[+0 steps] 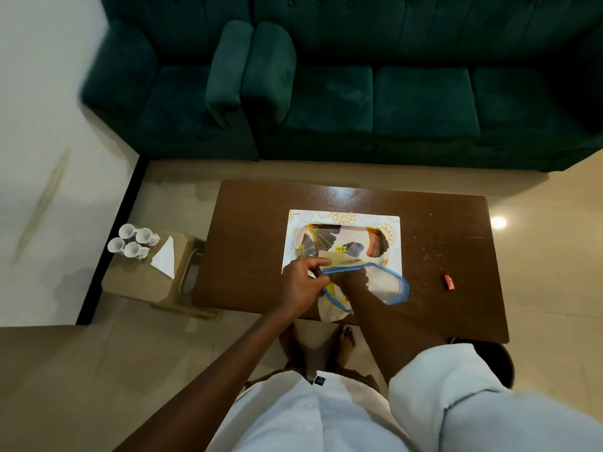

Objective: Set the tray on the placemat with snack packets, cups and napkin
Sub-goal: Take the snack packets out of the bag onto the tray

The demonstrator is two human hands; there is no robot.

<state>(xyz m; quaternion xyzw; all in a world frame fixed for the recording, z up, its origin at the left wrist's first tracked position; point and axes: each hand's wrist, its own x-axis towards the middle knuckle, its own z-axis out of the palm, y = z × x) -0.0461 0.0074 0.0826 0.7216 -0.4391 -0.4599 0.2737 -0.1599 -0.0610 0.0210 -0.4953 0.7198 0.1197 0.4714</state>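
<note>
So the tray (342, 244), leaf-patterned with a yellow price sticker, is already set on the white placemat (394, 243), and the placemat's border can be seen all round the far and right sides. Both are laid on the brown coffee table (254, 230), nearer its front edge than its back.

A clear zip bag (388, 283) with a blue rim is held over the tray's near edge, hanging partly past the placemat toward the table's front edge. Its mouth is pinched by the left hand (301, 285), thumb and forefinger closed on the blue rim. The right hand (354, 280) is pushed inside the bag; whether the fingers are curled on anything can't be told, tbh. Something yellow is seen through the plastic.

Four white cups (133, 241) and a folded napkin (164, 257) are parked on a low side stool (137, 282) just left of the table, well apart from the tray. A small red packet (449, 282) is left on the table's right part, with plenty of bare wood around it. Open floor is seen on the right.
</note>
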